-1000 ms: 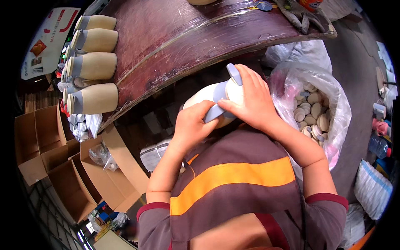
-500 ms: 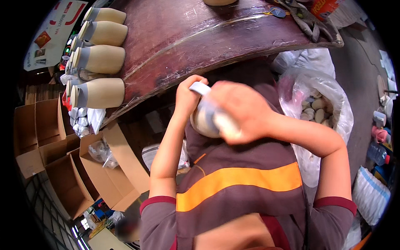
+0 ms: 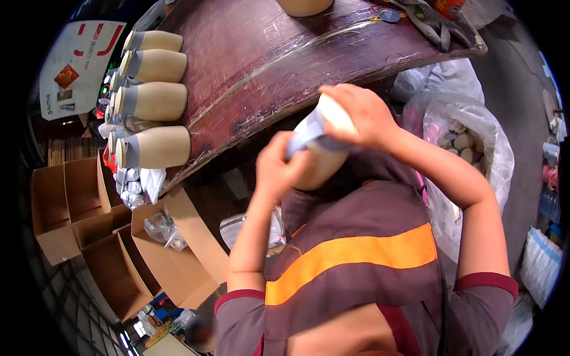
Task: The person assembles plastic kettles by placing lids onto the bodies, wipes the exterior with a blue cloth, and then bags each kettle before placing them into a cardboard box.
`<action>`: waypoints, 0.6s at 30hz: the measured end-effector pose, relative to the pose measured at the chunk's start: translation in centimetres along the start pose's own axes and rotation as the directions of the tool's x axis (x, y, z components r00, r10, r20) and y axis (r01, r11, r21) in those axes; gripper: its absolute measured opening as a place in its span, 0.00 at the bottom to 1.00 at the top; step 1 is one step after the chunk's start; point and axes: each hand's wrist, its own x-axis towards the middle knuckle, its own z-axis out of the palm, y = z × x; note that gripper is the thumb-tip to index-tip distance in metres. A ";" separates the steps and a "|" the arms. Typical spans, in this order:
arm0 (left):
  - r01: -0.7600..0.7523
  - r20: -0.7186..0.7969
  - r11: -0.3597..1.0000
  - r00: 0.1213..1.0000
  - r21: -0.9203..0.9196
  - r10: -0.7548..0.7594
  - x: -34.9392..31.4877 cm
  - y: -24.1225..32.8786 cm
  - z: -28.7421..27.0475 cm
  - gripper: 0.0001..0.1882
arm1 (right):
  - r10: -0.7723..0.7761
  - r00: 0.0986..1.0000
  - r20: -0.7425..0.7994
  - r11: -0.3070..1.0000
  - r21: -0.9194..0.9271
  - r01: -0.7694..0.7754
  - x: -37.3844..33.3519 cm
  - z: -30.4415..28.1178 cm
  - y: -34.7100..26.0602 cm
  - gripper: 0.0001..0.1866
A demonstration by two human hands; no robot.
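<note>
Above my lap, in front of the table edge, I hold a cream jug [image 3: 323,168] with a grey collar and handle. It is tilted, its pale lid end pointing up and away from me. My left hand [image 3: 279,166] is closed round the grey handle at the jug's left side. My right hand [image 3: 363,114] is wrapped over the top at the cream lid [image 3: 334,114], and its palm hides part of it. Similar cream jugs [image 3: 160,148] lie on their sides in a row along the table's left edge.
The dark red worn table [image 3: 249,77] reaches across in front. Cardboard boxes [image 3: 172,243] stand open at lower left. A clear plastic bag [image 3: 496,145] of round pale pieces is at my right. A grey glove [image 3: 436,35] lies at the table's far right corner.
The jug has moved up and right, toward the table edge, and its body shows more. My right hand has shifted up at the lid. The whole view has shifted slightly.
</note>
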 end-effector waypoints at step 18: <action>-0.096 0.023 0.929 0.994 -0.357 0.111 1.4 -5.1 -1.8 0.05 | -0.655 0.733 0.187 0.755 0.211 0.621 -0.3 -1.9 -6.2 0.35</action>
